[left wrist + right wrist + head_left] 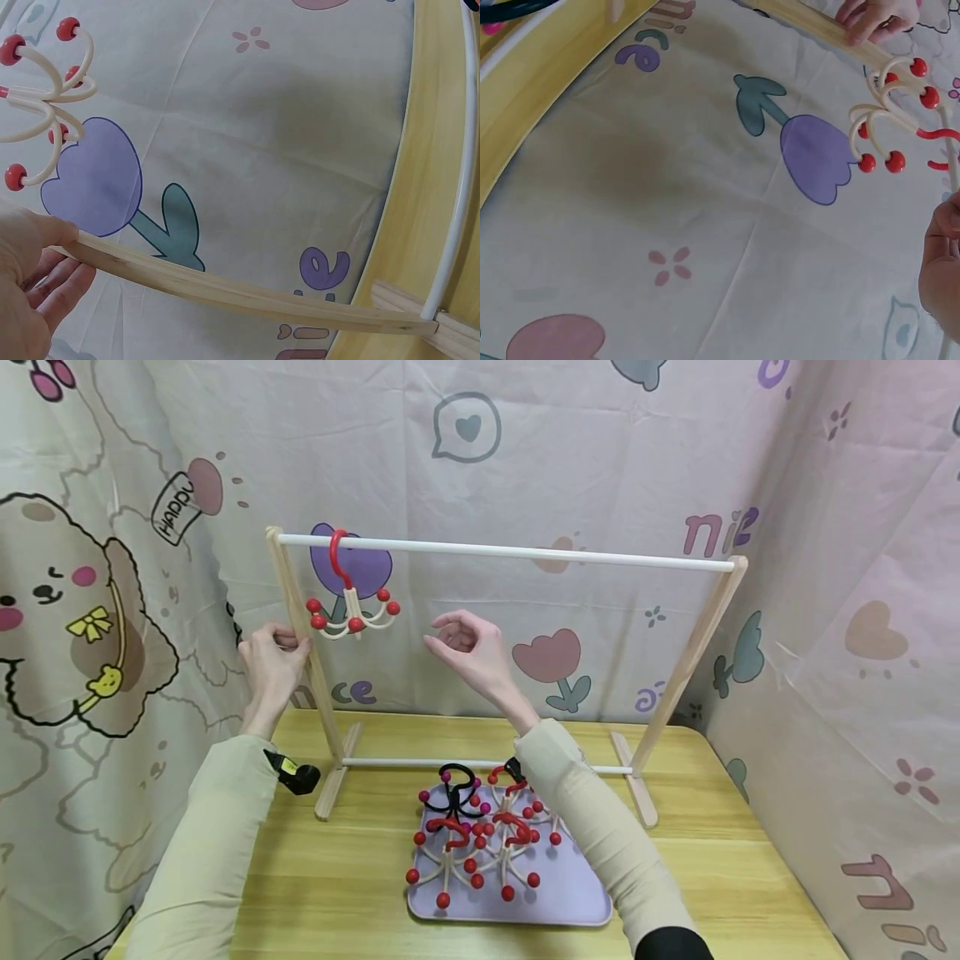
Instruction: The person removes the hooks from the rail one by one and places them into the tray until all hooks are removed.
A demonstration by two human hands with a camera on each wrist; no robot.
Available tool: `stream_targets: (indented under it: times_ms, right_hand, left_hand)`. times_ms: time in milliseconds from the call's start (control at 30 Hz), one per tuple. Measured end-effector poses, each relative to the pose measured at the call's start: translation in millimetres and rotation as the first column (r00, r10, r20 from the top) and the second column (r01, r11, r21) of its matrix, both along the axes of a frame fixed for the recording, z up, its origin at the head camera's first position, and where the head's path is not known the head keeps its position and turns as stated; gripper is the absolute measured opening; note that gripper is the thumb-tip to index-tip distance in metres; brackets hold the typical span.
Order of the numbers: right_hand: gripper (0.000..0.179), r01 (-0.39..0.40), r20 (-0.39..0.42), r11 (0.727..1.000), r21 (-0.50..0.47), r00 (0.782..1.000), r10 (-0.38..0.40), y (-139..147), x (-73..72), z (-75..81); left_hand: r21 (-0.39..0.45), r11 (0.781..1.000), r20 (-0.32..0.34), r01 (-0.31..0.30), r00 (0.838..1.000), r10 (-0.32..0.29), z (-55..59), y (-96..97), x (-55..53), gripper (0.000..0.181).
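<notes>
A rack with a white top rod (510, 551) and wooden side posts stands on the table. From the rod's left part hangs a small multi-armed hanger (351, 597) with a red hook, cream curved arms and red balls at the tips. My left hand (272, 670) pinches the rack's left wooden post (195, 283) between thumb and fingers, below the level of the hanger's hook. To the right of the hanger, my right hand (478, 652) is raised in the air with loosely bent fingers and nothing in them. It is apart from the hanger in the head view.
A lilac tray (570, 893) on the wooden table (720, 877) bears several more red-hooked hangers (446, 860) and a black one (454, 797). The white lower rod (405, 762) runs behind it. Patterned curtains (465, 485) enclose the back and sides.
</notes>
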State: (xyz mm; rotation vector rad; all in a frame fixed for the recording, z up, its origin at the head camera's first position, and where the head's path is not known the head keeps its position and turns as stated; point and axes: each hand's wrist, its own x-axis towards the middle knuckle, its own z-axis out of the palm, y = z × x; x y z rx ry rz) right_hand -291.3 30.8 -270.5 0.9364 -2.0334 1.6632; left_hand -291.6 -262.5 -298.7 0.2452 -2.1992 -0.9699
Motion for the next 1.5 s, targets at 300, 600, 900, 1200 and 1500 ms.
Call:
stream_targets:
  times_ms: [300,600,900,1200,1500]
  right_hand:
    - [0.020,0.013,0.006,0.999,-0.041,1.000,-0.013,-35.9,-11.6,21.6]
    - [0.021,0.014,0.059,0.998,-0.061,0.998,-0.010,-68.1,-21.2,36.0]
    - [0.023,0.070,0.098,0.994,-0.082,0.993,-0.061,-99.4,-28.1,48.1]
    - [0.039,0.051,0.144,0.998,0.023,0.988,-0.054,-123.6,-31.2,53.4]
    - [0.039,0.046,0.162,0.992,0.120,0.985,-0.066,-123.6,-36.0,52.0]
  left_hand:
    - [0.010,1.000,-0.012,0.022,1.000,-0.022,-1.3,0.3,1.5,0.028]
    - [0.000,1.000,-0.026,0.023,0.999,-0.023,-2.0,1.0,1.3,0.026]
    - [0.003,1.000,-0.029,0.024,0.999,-0.024,-3.3,-0.2,-0.4,0.026]
    - [-0.002,1.000,-0.027,0.025,0.999,-0.025,-4.2,-2.4,1.9,0.026]
    - [0.004,0.999,-0.036,0.034,0.999,-0.034,-3.5,-2.4,-0.1,0.027]
